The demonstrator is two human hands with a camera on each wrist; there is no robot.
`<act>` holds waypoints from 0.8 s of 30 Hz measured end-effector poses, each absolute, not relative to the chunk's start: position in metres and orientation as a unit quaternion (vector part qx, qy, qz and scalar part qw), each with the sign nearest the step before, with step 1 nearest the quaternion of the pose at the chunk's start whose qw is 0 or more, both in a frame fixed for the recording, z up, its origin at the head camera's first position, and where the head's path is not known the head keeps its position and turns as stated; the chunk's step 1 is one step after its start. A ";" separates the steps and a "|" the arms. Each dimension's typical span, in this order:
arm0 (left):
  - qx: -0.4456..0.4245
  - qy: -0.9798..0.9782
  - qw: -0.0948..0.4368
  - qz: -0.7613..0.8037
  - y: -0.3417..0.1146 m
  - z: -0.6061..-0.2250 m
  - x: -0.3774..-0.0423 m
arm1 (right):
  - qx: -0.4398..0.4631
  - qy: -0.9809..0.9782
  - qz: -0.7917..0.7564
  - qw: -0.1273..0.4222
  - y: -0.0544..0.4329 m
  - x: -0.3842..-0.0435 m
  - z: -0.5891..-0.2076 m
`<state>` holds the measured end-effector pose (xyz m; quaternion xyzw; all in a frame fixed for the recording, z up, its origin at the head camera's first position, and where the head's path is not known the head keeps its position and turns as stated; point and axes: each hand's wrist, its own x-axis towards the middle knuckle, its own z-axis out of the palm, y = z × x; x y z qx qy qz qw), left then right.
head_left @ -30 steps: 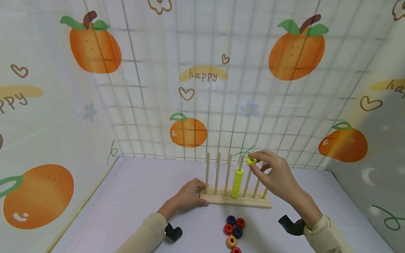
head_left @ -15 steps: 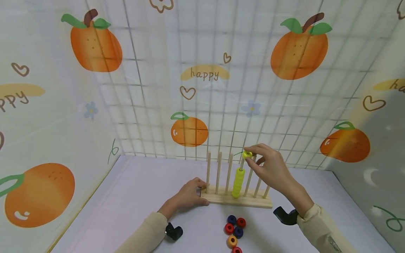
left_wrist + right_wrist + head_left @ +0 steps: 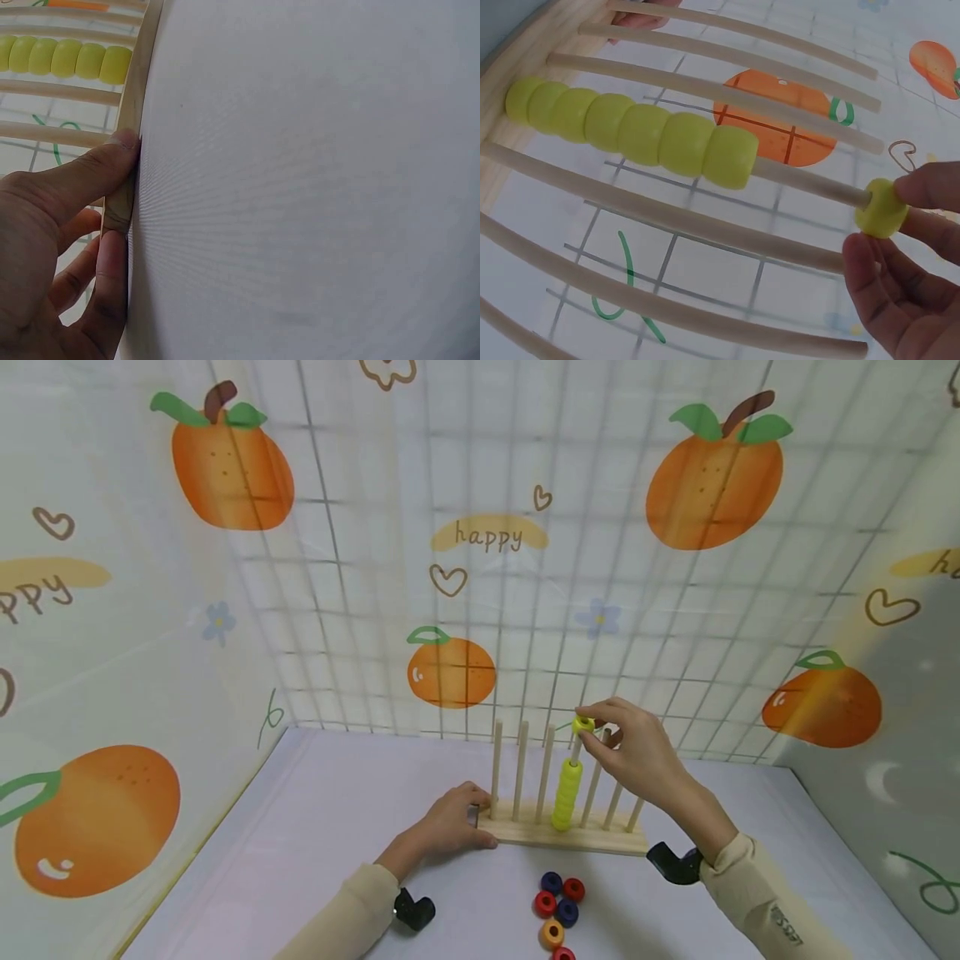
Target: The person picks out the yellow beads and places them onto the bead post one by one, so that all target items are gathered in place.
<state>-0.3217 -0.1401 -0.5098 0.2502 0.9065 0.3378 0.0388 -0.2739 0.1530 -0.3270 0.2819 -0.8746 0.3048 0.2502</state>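
Observation:
A wooden peg rack (image 3: 540, 837) with several upright dowels stands on the table. Its middle dowel carries a stack of several yellow beads (image 3: 567, 795). Between thumb and fingers my right hand (image 3: 637, 747) pinches one more yellow bead (image 3: 881, 208), which sits at the tip of that same dowel, apart from the stack below. At the rack's left end, my left hand (image 3: 450, 818) grips the wooden base (image 3: 118, 202), thumb on the front side and fingers round the end. In the left wrist view the yellow stack (image 3: 67, 58) shows beyond the thumb.
In front of the rack lie loose beads: dark blue (image 3: 551, 882), red (image 3: 573, 889) and orange (image 3: 552, 933), one red cut by the frame edge. A printed curtain (image 3: 480, 610) hangs behind. Black devices (image 3: 673, 863) sit at both wrists.
My right hand has moved left with the yellow bead, from beside the middle dowel onto its tip. The left hand keeps its grip on the rack's end.

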 end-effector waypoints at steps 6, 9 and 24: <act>0.256 0.903 0.043 0.343 -0.136 -0.511 -0.321 | 0.277 -0.875 0.308 0.251 0.158 -0.267 -0.330; 0.257 0.903 0.044 0.342 -0.134 -0.511 -0.322 | 0.287 -0.868 0.309 0.264 0.161 -0.263 -0.329; 0.259 0.921 0.039 0.289 -0.148 -0.468 -0.305 | 0.282 -0.860 0.307 0.293 0.185 -0.240 -0.336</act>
